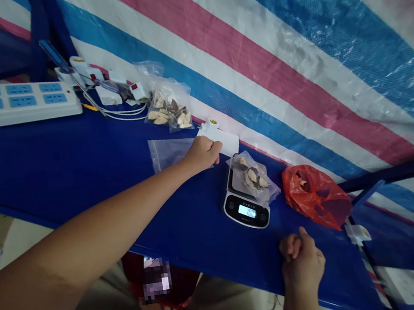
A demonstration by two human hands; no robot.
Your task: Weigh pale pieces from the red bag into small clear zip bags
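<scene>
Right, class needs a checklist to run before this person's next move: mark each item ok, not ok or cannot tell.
1. Filled clear bag on the scale: ok.
2. That bag wholly within the platform: not ok, it overhangs.
3. Display lit: ok.
4. Exact reading: cannot tell, digits blurred.
5. Left hand and right hand off the scale: ok.

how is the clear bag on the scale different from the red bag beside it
The clear bag is see-through and colourless; the red bag is coloured. The clear bag looks smaller than the red bag. The clear bag rests on the scale, while the red bag lies on the table. Both show pale pieces inside.
</scene>
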